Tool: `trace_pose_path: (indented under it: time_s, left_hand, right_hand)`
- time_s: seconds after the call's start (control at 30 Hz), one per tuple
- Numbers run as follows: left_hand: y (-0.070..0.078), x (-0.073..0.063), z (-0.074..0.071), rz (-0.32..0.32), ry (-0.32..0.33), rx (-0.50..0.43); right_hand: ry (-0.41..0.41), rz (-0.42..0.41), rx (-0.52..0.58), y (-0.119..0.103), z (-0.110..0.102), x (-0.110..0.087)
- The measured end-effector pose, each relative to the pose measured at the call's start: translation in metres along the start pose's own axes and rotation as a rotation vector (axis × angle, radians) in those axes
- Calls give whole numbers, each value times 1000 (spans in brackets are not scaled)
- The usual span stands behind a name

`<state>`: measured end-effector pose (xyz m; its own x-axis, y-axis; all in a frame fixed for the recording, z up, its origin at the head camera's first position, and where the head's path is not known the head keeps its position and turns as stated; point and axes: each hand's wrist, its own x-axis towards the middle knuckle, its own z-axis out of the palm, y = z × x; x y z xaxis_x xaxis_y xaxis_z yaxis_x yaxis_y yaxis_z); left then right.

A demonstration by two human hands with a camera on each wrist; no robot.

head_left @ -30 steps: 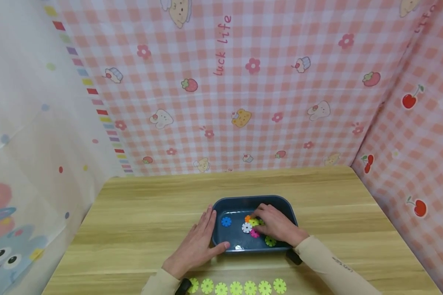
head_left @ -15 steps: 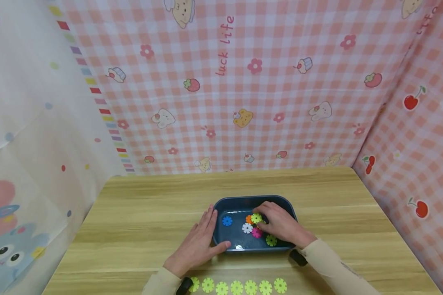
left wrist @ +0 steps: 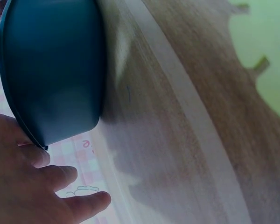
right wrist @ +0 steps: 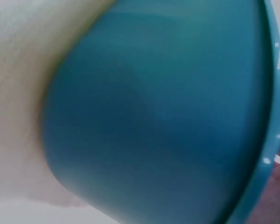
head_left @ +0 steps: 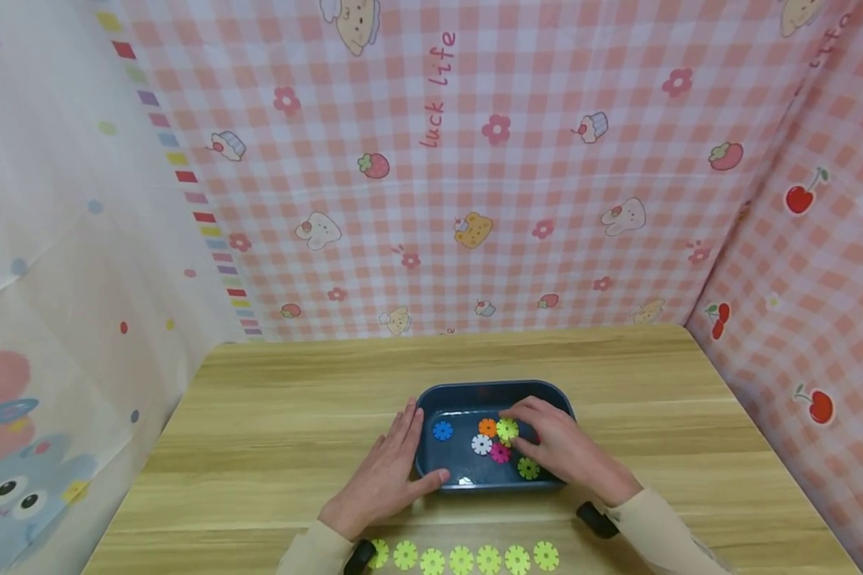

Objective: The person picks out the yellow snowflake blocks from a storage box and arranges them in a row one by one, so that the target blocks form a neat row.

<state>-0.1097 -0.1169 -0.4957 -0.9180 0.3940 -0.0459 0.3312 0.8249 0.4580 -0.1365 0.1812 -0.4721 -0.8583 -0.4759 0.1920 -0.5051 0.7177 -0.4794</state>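
My right hand (head_left: 564, 439) reaches into a dark blue plastic tray (head_left: 431, 484). Thumb and index finger pinch a yellow-green snowflake building disc (head_left: 507, 432) over the tray's floor. Around it lie an orange disc (head_left: 487, 428), a white disc (head_left: 482, 445) and a pink disc (head_left: 500, 454). A darker green disc (head_left: 528, 468) sits under the wrist side, and a blue disc (head_left: 442, 431) lies apart at left. My left hand (head_left: 381, 475) rests along the tray's left rim, fingers straight, thumb at the front edge. In the right wrist view the tray wall (right wrist: 154, 112) hides most of that hand.
A row of several yellow-green discs (head_left: 461, 561) lies along the near side of the wooden table (head_left: 295, 399), in front of the tray. A pink checked cloth (head_left: 475, 184) hangs behind the table, with more cloth at both sides.
My right hand has drawn a yellow-green disc out of the cluster and moved slightly right and nearer with it. The left hand stays on the tray's rim.
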Motion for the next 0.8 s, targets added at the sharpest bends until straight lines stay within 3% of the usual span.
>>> trace_pose_path:
  time_s: [0.63, 0.8]
  left_hand:
    - [0, 1, 0, -5, -5, -8]
    - [-1, 1, 0, -8, -6, -7]
  right_hand:
    - [85, -62, 22, -6, -11, -32]
    - [99, -43, 9, -7, -15, -41]
